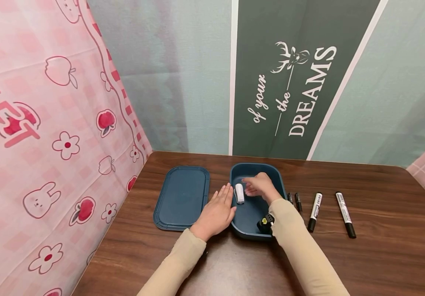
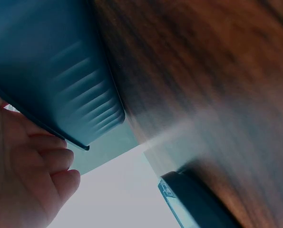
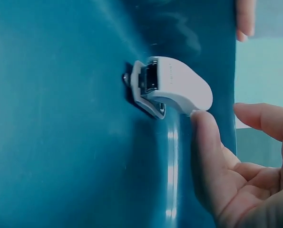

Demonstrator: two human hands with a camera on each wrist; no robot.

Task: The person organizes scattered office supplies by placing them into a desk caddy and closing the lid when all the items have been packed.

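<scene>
A small white stapler [image 1: 239, 193] lies in a blue rectangular plastic box [image 1: 249, 235], near its left wall. My right hand [image 1: 261, 186] is inside the box, just right of the stapler. In the right wrist view, one fingertip [image 3: 205, 121] meets or nearly meets the rounded end of the stapler [image 3: 184, 85], while another finger stands apart from it; nothing is gripped. My left hand [image 1: 215, 213] rests on the box's left rim with its fingers straight. In the left wrist view its fingers [image 2: 55, 159] lie along the rim of the box [image 2: 84, 95].
A blue lid [image 1: 182, 197] lies flat on the brown wooden table [image 1: 382, 197], left of the box. To the right lie two white-and-black markers [image 1: 315, 211] [image 1: 345, 213] and two thin black pens [image 1: 298, 202], partly behind my right sleeve. Printed curtains hang behind and to the left.
</scene>
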